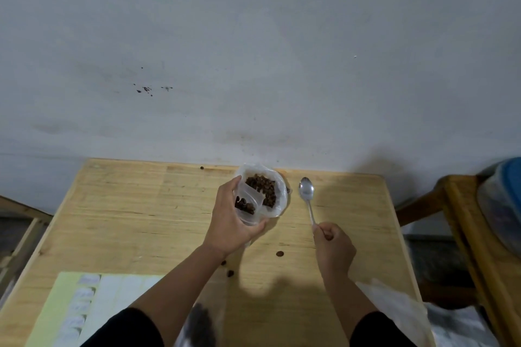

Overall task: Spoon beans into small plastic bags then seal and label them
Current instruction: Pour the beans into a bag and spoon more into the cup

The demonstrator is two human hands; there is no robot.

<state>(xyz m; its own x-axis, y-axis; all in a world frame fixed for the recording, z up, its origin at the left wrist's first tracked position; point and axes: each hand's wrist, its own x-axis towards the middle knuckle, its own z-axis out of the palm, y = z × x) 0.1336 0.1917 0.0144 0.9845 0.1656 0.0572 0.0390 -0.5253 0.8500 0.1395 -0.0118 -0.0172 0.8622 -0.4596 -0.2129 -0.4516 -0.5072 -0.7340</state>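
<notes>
A large clear plastic bag (277,186) with dark brown beans (263,186) in it stands near the table's far edge. In front of it my left hand (229,220) grips a small clear plastic bag (249,205) with a few beans inside, its mouth open upward. My right hand (332,248) holds a metal spoon (307,197) by the end of its handle. The spoon's bowl looks empty and points away from me, just right of the big bag.
The wooden table (141,220) stands against a grey wall. A sheet of white labels (81,307) lies at the near left. Loose beans (279,254) are scattered near my wrists. More clear bags (394,304) lie at the near right. A wooden chair (462,220) stands to the right.
</notes>
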